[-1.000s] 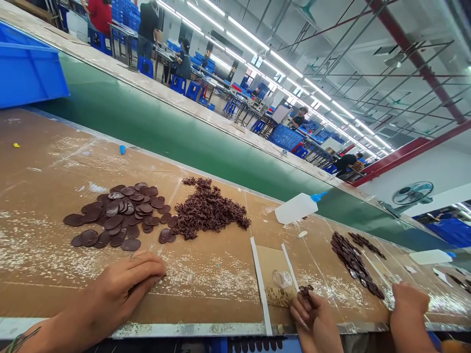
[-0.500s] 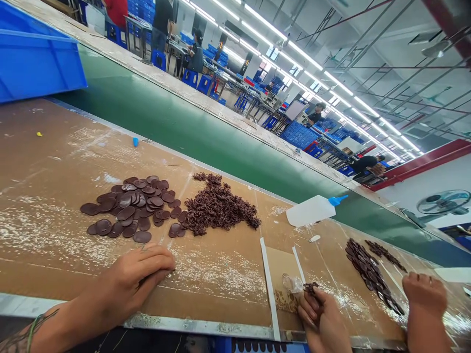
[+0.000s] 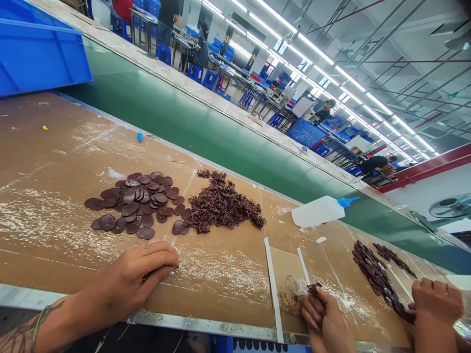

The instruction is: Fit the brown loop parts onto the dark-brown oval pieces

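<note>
My left hand (image 3: 152, 269) rests on the brown board, fingers closed, with its fingertips pressed together; what they hold, if anything, is hidden. Above it lies a pile of dark brown oval discs (image 3: 128, 208). Beside the discs is a heap of dark brown curly pieces (image 3: 224, 203). My right hand (image 3: 326, 311) pinches a small dark brown curly piece (image 3: 314, 288) between thumb and finger. Just left of those fingers, a small clear round thing (image 3: 295, 284) sits on a tan patch between two white strips (image 3: 274, 289).
A white squeeze bottle (image 3: 318, 212) with blue nozzle lies beyond my right hand. At right, a co-worker's hand (image 3: 437, 299) is near more dark discs (image 3: 373, 272). A blue crate (image 3: 44, 54) stands at upper left. A green belt (image 3: 165, 110) runs behind the board.
The whole view has shifted slightly, moving things a little to the right. The co-worker's hand has come nearer the end of the disc row. My hands keep their poses.
</note>
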Tool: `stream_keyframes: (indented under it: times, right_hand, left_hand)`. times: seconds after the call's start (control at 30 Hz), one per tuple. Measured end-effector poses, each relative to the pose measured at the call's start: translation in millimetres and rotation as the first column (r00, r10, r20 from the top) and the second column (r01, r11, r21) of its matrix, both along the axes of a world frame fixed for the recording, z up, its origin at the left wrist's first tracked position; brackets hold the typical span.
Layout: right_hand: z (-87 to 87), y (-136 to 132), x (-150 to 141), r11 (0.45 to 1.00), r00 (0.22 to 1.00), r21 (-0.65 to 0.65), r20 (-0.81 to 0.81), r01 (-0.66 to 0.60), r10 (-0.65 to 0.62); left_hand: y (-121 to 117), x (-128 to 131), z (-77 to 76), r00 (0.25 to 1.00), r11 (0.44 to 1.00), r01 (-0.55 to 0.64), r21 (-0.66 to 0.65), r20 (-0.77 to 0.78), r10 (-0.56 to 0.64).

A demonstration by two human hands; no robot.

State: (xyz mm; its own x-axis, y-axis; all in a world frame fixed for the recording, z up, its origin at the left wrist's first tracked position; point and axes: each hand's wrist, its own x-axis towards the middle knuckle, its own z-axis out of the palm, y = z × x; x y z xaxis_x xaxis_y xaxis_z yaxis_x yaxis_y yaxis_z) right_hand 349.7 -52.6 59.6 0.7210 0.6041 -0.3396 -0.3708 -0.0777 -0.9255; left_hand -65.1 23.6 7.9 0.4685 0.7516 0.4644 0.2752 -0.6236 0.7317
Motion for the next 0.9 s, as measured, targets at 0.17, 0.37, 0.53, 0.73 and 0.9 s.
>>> stream_keyframes:
  times: [0.17, 0.37, 0.53, 0.73, 0.9]
  right_hand:
    - [0.7, 0.0, -0.4, 1.0, 1.0, -0.01, -0.004, 0.013, -0.013]
    - [1.5, -1.2, 0.1, 1.0, 1.0, -0.016, -0.009, 0.013, -0.013]
    - [1.6, -0.7, -1.2, 1.0, 1.0, -0.014, -0.003, 0.009, -0.009]
    - [0.9, 1.1, -3.0, 1.0, 1.0, -0.019, 0.003, 0.006, -0.006]
    - [-2.2, 0.6, 0.6, 1.0, 1.0, -0.019, -0.001, 0.009, -0.009]
  left_hand:
    - [0.2, 2.0, 2.6, 0.999, 1.0, -0.028, 0.0, 0.02, 0.028]
    - [-1.3, 1.5, 4.6, 1.0, 1.0, -0.011, -0.014, 0.022, 0.011]
    - [-2.2, 0.3, 4.9, 1.0, 1.0, -0.01, -0.019, -0.007, 0.01]
    - [-1.5, 1.0, 6.1, 1.0, 0.999, -0.02, -0.03, -0.009, 0.02]
    - [-1.7, 0.9, 5.9, 1.0, 0.999, -0.031, -0.012, -0.003, 0.031]
